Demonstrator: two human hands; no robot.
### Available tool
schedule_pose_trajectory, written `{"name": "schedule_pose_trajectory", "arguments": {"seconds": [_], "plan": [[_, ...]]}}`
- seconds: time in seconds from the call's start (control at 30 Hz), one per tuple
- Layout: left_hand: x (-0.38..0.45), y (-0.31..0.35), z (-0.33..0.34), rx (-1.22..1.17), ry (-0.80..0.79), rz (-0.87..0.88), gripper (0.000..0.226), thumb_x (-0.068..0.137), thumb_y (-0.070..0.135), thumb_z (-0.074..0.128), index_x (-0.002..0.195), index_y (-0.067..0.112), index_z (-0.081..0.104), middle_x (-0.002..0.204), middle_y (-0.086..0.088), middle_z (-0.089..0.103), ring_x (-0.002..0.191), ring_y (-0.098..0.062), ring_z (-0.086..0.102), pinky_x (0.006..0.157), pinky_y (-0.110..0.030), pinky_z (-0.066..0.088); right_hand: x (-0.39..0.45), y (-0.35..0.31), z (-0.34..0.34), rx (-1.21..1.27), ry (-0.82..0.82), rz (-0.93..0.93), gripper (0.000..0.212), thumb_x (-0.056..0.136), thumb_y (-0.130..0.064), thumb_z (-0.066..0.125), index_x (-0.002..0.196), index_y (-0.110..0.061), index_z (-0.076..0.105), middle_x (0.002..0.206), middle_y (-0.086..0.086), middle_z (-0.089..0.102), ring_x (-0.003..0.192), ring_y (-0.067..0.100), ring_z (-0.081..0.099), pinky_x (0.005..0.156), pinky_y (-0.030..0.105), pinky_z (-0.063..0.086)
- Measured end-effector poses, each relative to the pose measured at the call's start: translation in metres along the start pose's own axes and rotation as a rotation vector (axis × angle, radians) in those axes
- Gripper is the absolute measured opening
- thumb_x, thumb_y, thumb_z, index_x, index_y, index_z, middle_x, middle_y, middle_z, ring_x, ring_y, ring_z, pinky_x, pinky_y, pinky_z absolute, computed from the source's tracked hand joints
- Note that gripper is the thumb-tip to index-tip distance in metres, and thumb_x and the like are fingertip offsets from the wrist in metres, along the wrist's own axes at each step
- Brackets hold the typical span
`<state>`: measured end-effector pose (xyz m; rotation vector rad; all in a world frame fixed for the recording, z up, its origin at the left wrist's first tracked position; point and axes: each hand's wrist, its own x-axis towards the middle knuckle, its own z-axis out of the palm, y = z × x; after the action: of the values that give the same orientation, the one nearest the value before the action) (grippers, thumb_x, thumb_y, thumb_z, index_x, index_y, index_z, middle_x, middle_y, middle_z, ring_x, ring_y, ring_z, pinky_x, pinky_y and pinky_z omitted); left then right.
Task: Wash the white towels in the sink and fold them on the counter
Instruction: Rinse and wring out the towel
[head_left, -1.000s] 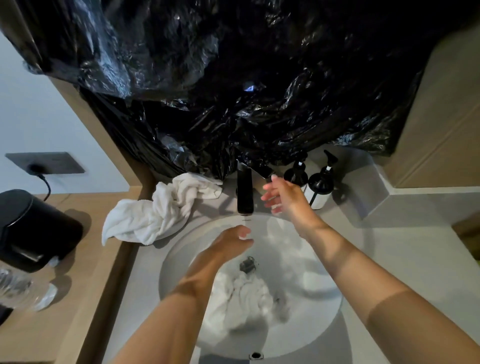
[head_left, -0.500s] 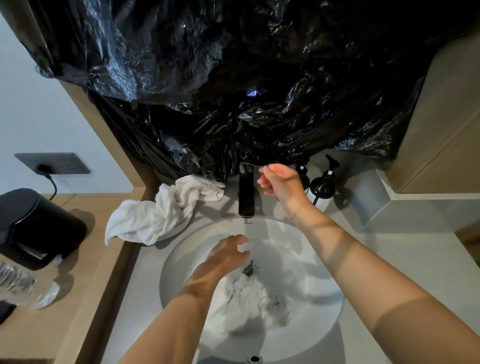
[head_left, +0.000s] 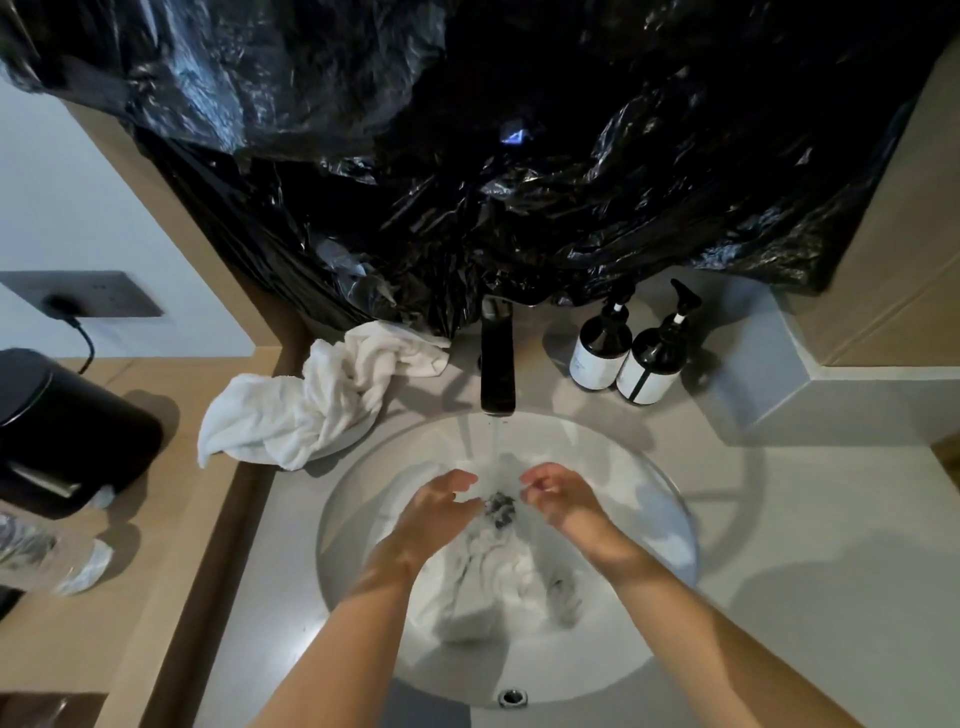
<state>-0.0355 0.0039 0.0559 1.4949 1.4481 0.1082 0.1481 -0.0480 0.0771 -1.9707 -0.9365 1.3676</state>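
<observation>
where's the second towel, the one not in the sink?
Head view, left of the faucet: the crumpled white towel lies on the counter at the sink's upper-left rim.

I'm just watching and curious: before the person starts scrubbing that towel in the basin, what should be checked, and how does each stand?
1. Water running from the faucet: ok.
2. Towel in the sink lying in the basin: ok.
3. Left hand and right hand free, holding nothing: ok.
4. Soap bottles nearby: ok.
5. Drain plugged: cannot tell.
6. Second towel washed: cannot tell.
</observation>
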Motion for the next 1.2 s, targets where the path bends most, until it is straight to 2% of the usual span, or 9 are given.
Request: {"name": "schedule_pose_trajectory", "arguments": {"seconds": [0.13,0.27,0.37,0.47,0.6,0.7,0.9,1.1,1.2], "plan": [[-0.011,-0.026,0.009,0.161,-0.055,-0.135,0.058,0.082,0.04,0.067,0.135,0.025,0.051,0.131,0.001,0.054,0.115,-0.017,0.055,0.094,-0.023,0.044,-0.003,0.054,0.031,-0.523,-0.242,0.022,0.079,0.08,-0.054,0.07,0.145,-0.027,0.035,0.132,0.0,0.043,0.126,0.022,0.043,0.097,0.031,0.039],[-0.026,-0.042,0.031,0.345,-0.206,-0.251,0.1,0.061,0.073,0.066,0.146,0.037,0.027,0.143,0.001,0.035,0.13,-0.027,0.04,0.108,-0.043,0.037,-0.002,0.069,0.052,-0.824,-0.142,-0.036,0.075,0.081,-0.068,0.058,0.138,-0.022,0.044,0.132,0.0,0.053,0.121,0.023,0.048,0.1,0.035,0.04],[-0.032,-0.046,0.035,0.451,-0.137,-0.208,0.079,0.079,0.069,0.058,0.144,0.045,0.021,0.14,0.001,0.035,0.129,-0.028,0.035,0.107,-0.042,0.035,0.0,0.063,0.05,-0.736,-0.151,-0.028,0.049,0.09,-0.057,0.054,0.119,-0.017,0.058,0.12,0.003,0.061,0.113,0.023,0.056,0.095,0.034,0.042],[-0.03,-0.046,0.027,0.349,-0.146,-0.159,0.057,0.088,0.058,0.055,0.139,0.041,0.037,0.135,0.003,0.05,0.119,-0.022,0.049,0.103,-0.039,0.042,-0.007,0.057,0.039,-0.326,-0.14,-0.016,0.024,0.09,-0.049,0.06,0.079,-0.027,0.054,0.08,-0.006,0.058,0.076,0.014,0.058,0.065,0.026,0.045],[-0.035,-0.037,0.019,0.189,-0.094,-0.079,0.027,0.094,0.046,0.055,0.11,0.026,0.063,0.105,0.007,0.067,0.094,-0.014,0.062,0.09,-0.033,0.05,-0.02,0.048,0.03,0.21,-0.089,0.033,0.028,0.085,-0.036,0.072,0.104,-0.017,0.065,0.091,-0.002,0.068,0.082,0.013,0.064,0.061,0.019,0.049],[-0.044,-0.029,0.015,-0.103,-0.032,-0.035,0.023,0.094,0.044,0.055,0.1,0.026,0.069,0.097,0.009,0.068,0.09,-0.011,0.064,0.088,-0.034,0.052,-0.024,0.027,0.018,0.455,-0.018,0.013,0.019,0.081,-0.022,0.077,0.089,-0.008,0.067,0.083,0.005,0.069,0.077,0.021,0.066,0.06,0.026,0.051],[-0.042,0.005,-0.006,-0.157,0.183,0.133,0.04,0.095,0.041,0.053,0.06,0.021,0.056,0.074,-0.002,0.057,0.077,-0.028,0.058,0.073,-0.042,0.045,-0.014,-0.016,-0.004,0.492,-0.025,-0.082,0.033,0.073,-0.029,0.082,0.094,-0.007,0.069,0.083,0.005,0.067,0.075,0.019,0.063,0.061,0.026,0.045],[-0.047,0.009,-0.02,-0.148,0.26,0.125,0.043,0.097,0.05,0.046,0.087,0.013,0.066,0.074,0.002,0.061,0.07,-0.01,0.052,0.069,-0.028,0.039,0.004,-0.041,-0.006,0.336,0.01,-0.187,0.019,0.078,-0.021,0.081,0.09,-0.009,0.071,0.078,-0.003,0.066,0.072,0.009,0.061,0.055,0.026,0.051],[-0.044,0.008,-0.019,-0.361,0.262,0.082,0.031,0.099,0.038,0.052,0.124,0.025,0.065,0.113,0.014,0.064,0.106,-0.004,0.056,0.093,-0.022,0.038,0.012,-0.047,-0.003,0.3,0.001,-0.22,0.016,0.077,-0.016,0.081,0.085,-0.009,0.069,0.074,-0.005,0.066,0.069,0.005,0.063,0.056,0.021,0.052]]}}
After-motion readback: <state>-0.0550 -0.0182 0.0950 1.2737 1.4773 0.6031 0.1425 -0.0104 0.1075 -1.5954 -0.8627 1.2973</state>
